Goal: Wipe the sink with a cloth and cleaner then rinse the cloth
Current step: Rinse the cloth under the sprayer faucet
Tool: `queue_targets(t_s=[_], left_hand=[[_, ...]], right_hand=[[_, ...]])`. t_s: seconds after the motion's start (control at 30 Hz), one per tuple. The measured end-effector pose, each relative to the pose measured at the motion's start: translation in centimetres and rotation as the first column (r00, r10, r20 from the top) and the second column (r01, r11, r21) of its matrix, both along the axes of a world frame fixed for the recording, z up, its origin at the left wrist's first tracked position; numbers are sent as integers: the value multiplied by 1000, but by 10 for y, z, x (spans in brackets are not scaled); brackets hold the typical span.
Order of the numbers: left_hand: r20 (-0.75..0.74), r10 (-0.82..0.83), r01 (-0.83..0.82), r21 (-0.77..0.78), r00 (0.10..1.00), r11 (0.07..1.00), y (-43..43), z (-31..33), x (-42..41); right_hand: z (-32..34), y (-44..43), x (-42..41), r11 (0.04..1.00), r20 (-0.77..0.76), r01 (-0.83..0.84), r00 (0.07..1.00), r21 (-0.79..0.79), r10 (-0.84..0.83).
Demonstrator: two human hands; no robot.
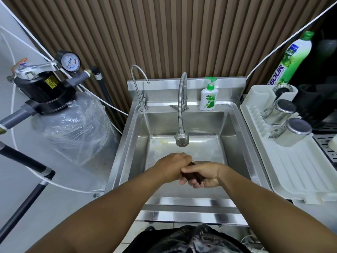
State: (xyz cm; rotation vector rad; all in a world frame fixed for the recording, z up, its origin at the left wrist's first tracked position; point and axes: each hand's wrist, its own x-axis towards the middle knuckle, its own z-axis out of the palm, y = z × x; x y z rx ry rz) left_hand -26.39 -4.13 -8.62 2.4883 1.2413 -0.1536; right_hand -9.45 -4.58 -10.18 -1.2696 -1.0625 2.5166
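Both my hands meet over the stainless steel sink (pixel 235 125), just below the flexible faucet head (pixel 182 138). A dark brown cloth (pixel 193 175) is bunched between them and mostly hidden. My left hand (pixel 173 166) curls around its left end. My right hand (pixel 204 175) grips it from the right with fingers wrapped underneath. No water stream shows from the faucet. A green and white cleaner bottle (pixel 290 59) stands at the back right.
A Dettol pump bottle (pixel 207 95) stands on the sink's back ledge beside a thin gooseneck tap (pixel 138 86). A white drying rack (pixel 295 161) with two steel cups (pixel 290 132) lies to the right. A wrapped filter tank (pixel 76 128) with gauge stands to the left.
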Motion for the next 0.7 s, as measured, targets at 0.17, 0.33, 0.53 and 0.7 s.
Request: queue_targets(t_s=[0.17,0.33,0.53,0.7], left_hand=[[-154,44,-53,-50,987,997,0,2,6],[-255,103,-117,-41,962,992,3,-6,13],[-250,169,-190,-59,953,980,2,-15,17],[-182,242,-278,-202,953,939,0,-27,20]], right_hand=[[-4,8,-13,933,362,-283,912,223,190],[-11,12,-24,727,691,-512,719,457,72],[-22,2,-27,575,794,-600,589,556,-153],[-29,-6,-23,319,860,-801,444,507,-253]])
